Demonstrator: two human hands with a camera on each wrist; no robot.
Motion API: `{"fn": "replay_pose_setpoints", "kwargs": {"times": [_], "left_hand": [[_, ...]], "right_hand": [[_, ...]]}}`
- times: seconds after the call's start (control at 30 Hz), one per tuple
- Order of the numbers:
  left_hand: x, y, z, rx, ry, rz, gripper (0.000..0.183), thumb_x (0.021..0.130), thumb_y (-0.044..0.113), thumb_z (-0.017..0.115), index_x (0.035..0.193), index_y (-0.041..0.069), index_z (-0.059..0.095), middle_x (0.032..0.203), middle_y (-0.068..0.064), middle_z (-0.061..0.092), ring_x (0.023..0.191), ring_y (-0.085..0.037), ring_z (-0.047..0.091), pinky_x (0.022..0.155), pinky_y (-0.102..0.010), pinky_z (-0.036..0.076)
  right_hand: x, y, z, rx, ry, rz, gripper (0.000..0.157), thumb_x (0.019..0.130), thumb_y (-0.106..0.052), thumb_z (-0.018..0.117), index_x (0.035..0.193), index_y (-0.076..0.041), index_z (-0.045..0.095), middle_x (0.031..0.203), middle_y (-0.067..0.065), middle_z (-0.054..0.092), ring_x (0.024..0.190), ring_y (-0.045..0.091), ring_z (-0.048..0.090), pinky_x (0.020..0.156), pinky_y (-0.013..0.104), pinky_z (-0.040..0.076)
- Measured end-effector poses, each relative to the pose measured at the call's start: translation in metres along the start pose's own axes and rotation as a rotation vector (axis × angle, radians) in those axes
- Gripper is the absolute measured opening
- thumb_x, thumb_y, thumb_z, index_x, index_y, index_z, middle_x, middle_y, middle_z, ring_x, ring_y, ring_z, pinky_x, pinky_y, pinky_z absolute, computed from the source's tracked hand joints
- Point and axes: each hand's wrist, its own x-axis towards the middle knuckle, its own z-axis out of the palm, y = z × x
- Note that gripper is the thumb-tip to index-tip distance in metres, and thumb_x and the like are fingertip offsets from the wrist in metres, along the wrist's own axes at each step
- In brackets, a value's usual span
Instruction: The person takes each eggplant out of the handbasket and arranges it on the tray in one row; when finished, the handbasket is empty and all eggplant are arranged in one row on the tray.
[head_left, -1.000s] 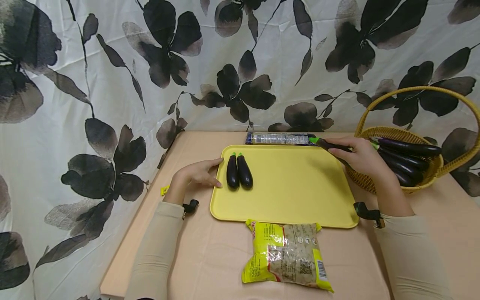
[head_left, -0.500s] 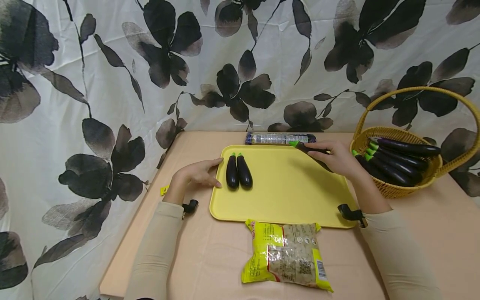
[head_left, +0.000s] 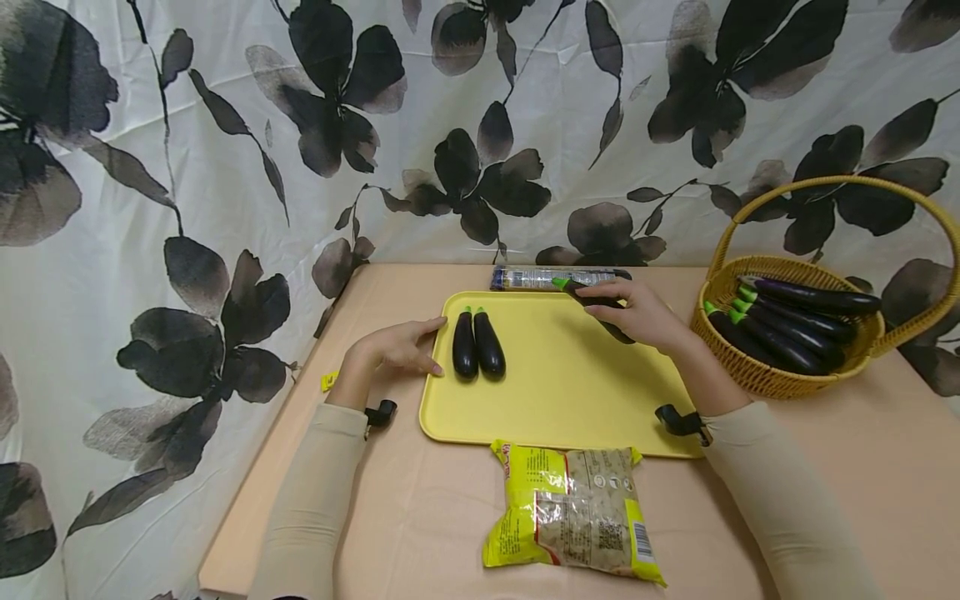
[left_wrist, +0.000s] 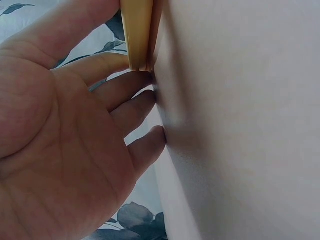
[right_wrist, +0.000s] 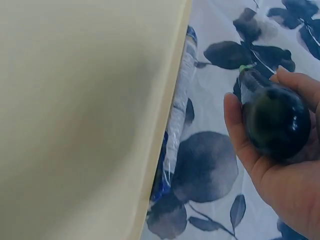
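My right hand (head_left: 633, 312) holds a dark purple eggplant (head_left: 611, 331) above the yellow tray (head_left: 562, 408), its green stem end pointing to the back left. The right wrist view shows the rounded end of this eggplant (right_wrist: 277, 122) between thumb and fingers. With fairly straight fingers, my left hand (head_left: 393, 346) touches the tray's left rim. The left wrist view shows the left palm (left_wrist: 75, 135) facing the tray edge (left_wrist: 139, 35), several fingertips touching the table. Two eggplants, one left (head_left: 465, 346) and one right (head_left: 491, 346), lie side by side at the tray's left end.
A wicker basket (head_left: 738, 367) with a tall handle stands to the right, holding several eggplants (head_left: 795, 333). Behind the tray lies a long clear-and-blue packet (head_left: 536, 277). A yellow printed bag (head_left: 577, 512) lies in front of it. A floral curtain (head_left: 420, 83) hangs behind the table.
My right hand has carried the eggplant leftward from beside the basket to over the tray. The left hand, the tray and the two lying eggplants stay in place.
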Motion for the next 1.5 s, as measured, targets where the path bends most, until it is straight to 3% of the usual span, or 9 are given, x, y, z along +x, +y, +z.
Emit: {"fn": "replay_pose_setpoints", "kwargs": {"times": [0.3,0.53,0.87,1.1,1.2,1.27,1.33,1.4,1.5], "left_hand": [[-0.001,0.000,0.000,0.005,-0.001,-0.005,0.108,0.083,0.037,0.088,0.167,0.014,0.023,0.174,-0.008,0.020,0.162,-0.028,0.012,0.132,-0.048,0.013],[0.000,-0.001,0.000,0.016,-0.001,0.002,0.109,0.084,0.039,0.088,0.167,0.014,0.023,0.174,-0.009,0.020,0.162,-0.030,0.012,0.132,-0.050,0.013],[-0.001,0.000,-0.001,0.005,-0.003,-0.003,0.111,0.083,0.037,0.089,0.167,0.013,0.022,0.175,-0.008,0.019,0.163,-0.028,0.012,0.132,-0.048,0.013],[-0.001,0.000,-0.001,0.001,-0.003,-0.005,0.110,0.083,0.037,0.089,0.167,0.013,0.022,0.175,-0.008,0.019,0.162,-0.028,0.012,0.132,-0.048,0.013],[0.000,-0.001,0.000,0.002,0.000,-0.001,0.110,0.083,0.037,0.089,0.167,0.012,0.022,0.174,-0.009,0.019,0.162,-0.029,0.012,0.132,-0.049,0.013],[0.000,-0.001,0.000,0.002,0.001,0.000,0.110,0.083,0.037,0.089,0.167,0.012,0.023,0.174,-0.009,0.019,0.162,-0.029,0.012,0.132,-0.048,0.013],[0.000,0.000,0.000,0.001,0.002,-0.002,0.110,0.082,0.037,0.089,0.167,0.012,0.023,0.174,-0.009,0.020,0.162,-0.029,0.012,0.132,-0.048,0.012],[-0.001,0.000,0.000,0.001,0.004,-0.004,0.110,0.082,0.037,0.089,0.167,0.013,0.023,0.174,-0.008,0.020,0.162,-0.028,0.012,0.132,-0.048,0.013],[0.000,0.000,0.000,0.002,0.002,-0.007,0.111,0.082,0.037,0.089,0.167,0.013,0.023,0.174,-0.008,0.020,0.162,-0.028,0.012,0.132,-0.048,0.013]], "right_hand": [[0.021,-0.005,0.021,-0.048,-0.126,0.002,0.047,0.103,-0.019,0.066,0.149,-0.017,0.059,0.158,0.015,0.049,0.149,0.038,0.040,0.118,0.061,0.037],[0.038,-0.007,0.041,-0.078,-0.203,0.022,0.051,0.102,-0.024,0.069,0.151,-0.016,0.058,0.150,0.017,0.055,0.131,0.033,0.052,0.104,0.052,0.046],[0.055,-0.006,0.064,-0.157,-0.370,-0.045,0.060,0.101,-0.023,0.069,0.155,-0.007,0.049,0.150,0.022,0.051,0.131,0.034,0.051,0.107,0.053,0.044],[0.059,-0.009,0.071,-0.178,-0.406,-0.058,0.062,0.101,-0.022,0.069,0.156,-0.005,0.047,0.151,0.022,0.050,0.121,0.030,0.050,0.095,0.045,0.040],[0.061,-0.010,0.074,-0.190,-0.419,-0.063,0.063,0.101,-0.023,0.070,0.156,-0.005,0.047,0.121,0.016,0.061,0.091,0.025,0.050,0.083,0.040,0.039],[0.063,-0.011,0.076,-0.197,-0.431,-0.065,0.063,0.100,-0.024,0.071,0.156,-0.005,0.048,0.091,0.010,0.053,0.072,0.021,0.040,0.073,0.037,0.036],[0.064,-0.012,0.076,-0.195,-0.438,-0.059,0.064,0.100,-0.025,0.072,0.156,-0.006,0.048,0.084,0.005,0.044,0.064,0.019,0.031,0.069,0.035,0.032],[0.064,-0.013,0.077,-0.199,-0.441,-0.054,0.064,0.100,-0.027,0.071,0.156,-0.007,0.047,0.091,0.007,0.052,0.067,0.019,0.034,0.069,0.036,0.033],[0.064,-0.015,0.078,-0.204,-0.444,-0.041,0.066,0.101,-0.031,0.070,0.158,-0.008,0.046,0.136,0.014,0.060,0.089,0.023,0.050,0.080,0.040,0.038]]}}
